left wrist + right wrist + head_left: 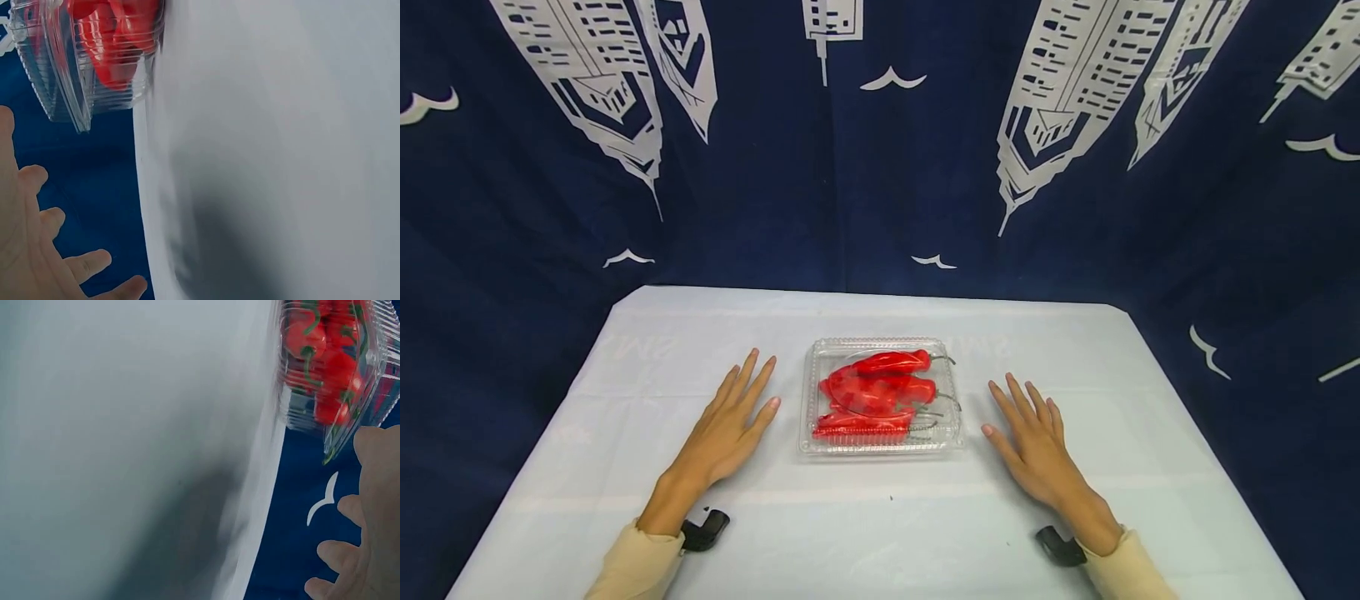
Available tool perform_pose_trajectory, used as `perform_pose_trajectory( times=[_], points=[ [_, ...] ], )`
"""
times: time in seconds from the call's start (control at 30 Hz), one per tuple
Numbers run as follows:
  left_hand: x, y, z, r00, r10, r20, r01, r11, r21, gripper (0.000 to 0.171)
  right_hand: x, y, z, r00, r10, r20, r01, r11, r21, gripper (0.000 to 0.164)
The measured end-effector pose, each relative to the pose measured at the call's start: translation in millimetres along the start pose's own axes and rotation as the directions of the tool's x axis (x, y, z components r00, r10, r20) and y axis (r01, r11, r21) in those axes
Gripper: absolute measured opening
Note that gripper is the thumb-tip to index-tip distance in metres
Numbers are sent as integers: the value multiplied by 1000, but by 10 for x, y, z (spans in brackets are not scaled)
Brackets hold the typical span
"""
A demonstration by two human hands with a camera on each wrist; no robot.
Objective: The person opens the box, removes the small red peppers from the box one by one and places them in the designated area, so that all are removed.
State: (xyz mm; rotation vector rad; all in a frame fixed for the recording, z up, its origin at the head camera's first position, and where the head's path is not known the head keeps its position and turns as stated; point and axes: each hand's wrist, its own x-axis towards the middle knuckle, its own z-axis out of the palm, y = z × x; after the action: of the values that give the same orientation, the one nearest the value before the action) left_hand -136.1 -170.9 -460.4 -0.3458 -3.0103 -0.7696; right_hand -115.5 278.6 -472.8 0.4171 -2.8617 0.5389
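Note:
A clear plastic clamshell container [880, 450] with its lid down lies in the middle of the table, holding several red peppers [880, 392]. Green stems stick out on its right side, some past the rim. To the left of the container, my left hand [724, 437] is spread with fingers straight, apart from it and touching nothing else. My right hand [1037, 450] is held the same way on the other side. In both wrist views the palms hover over the table, each casting a shadow, with the container's ridged side wall [115, 94] beyond the fingers.
A white cloth covers the table [880, 533], whose far edge meets a dark blue curtain [880, 200] printed with pale buildings and birds. Black wrist cameras [705, 531] are strapped at both wrists, below beige sleeves [638, 562].

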Motion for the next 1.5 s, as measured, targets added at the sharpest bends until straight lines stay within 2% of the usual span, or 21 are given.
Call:
perform_pose_trajectory(
  times=[0.23,0.47,0.63,0.73,0.8,0.9,1.03,1.2,1.33,1.5],
  points=[
    [18,59,4,999,33,-5,-34,996,-88,61,10,-80,13,999,20,27,-23,993,118,60],
    [37,104,22,997,71,-26,-75,976,-205,58,26,-121,13,999,16,45,-28,964,266,54],
    [86,151,49,992,121,-29,-124,945,-301,58,38,-145,11,996,38,76,-62,935,349,51],
    [99,180,65,987,153,-39,-156,913,-376,58,45,-154,13,996,40,80,-70,909,411,50],
    [104,193,78,985,166,-49,-172,890,-422,58,50,-157,14,995,48,87,-84,881,466,48],
    [118,202,109,983,175,-63,-184,863,-471,57,63,-162,11,990,61,124,-121,819,561,46],
    [144,197,153,978,195,-73,-205,844,-496,57,86,-162,14,980,52,191,-169,719,674,46],
    [158,198,196,971,223,-82,-233,824,-516,56,95,-158,38,977,6,214,-172,617,768,46],
    [163,200,232,966,242,-95,-255,809,-530,55,76,-172,75,974,6,227,-191,559,807,46],
    [167,207,260,963,252,-101,-265,792,-550,57,51,-205,101,961,74,266,-265,515,815,48]
  ],
)
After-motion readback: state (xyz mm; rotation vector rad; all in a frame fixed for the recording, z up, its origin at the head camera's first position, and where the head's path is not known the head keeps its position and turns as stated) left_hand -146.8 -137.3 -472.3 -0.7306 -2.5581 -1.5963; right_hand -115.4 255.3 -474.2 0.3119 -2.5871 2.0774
